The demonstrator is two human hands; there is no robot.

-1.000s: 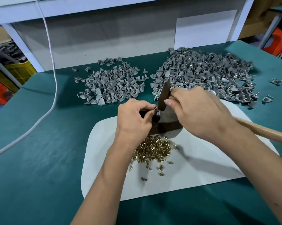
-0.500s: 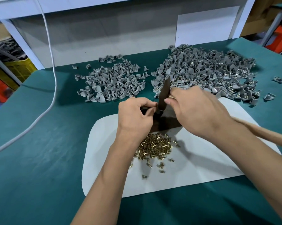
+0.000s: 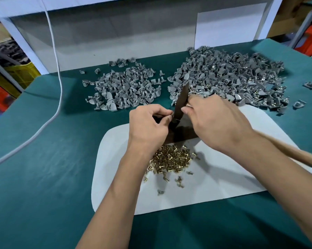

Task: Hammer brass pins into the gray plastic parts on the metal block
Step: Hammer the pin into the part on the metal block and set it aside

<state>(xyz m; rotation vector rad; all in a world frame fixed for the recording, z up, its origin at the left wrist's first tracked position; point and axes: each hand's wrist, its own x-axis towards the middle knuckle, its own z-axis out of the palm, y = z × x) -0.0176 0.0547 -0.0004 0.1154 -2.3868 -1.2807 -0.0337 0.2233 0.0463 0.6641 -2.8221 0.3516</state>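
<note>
The counter (image 3: 44,194) is covered in dark green cloth, and a white mat (image 3: 223,186) with rounded corners lies on it. The metal block (image 3: 183,134) stands on the far part of that mat, dark and mostly hidden by the hands. Beyond the block, to the right, spreads a big heap of gray plastic parts (image 3: 232,81); some show bits of bright metal. A smaller heap of gray parts (image 3: 124,88) lies beyond the block to the left, well apart from the first. A white cable (image 3: 59,87) runs across the counter far left of the block.

The right hand (image 3: 216,123) is over the block's right side, its fingers curled around a hammer (image 3: 182,101) close to the head; the dark head rises tilted just above the block, and the wooden handle runs back under the forearm to the right. The left hand (image 3: 148,126) is at the block's left side, its thumb and fingertips pinched together on a small piece at the block's top. What that piece is cannot be told.

Just in front of the block, on the mat, lies a pile of brass pins (image 3: 171,159), with a few strays scattered nearer the person.
</note>
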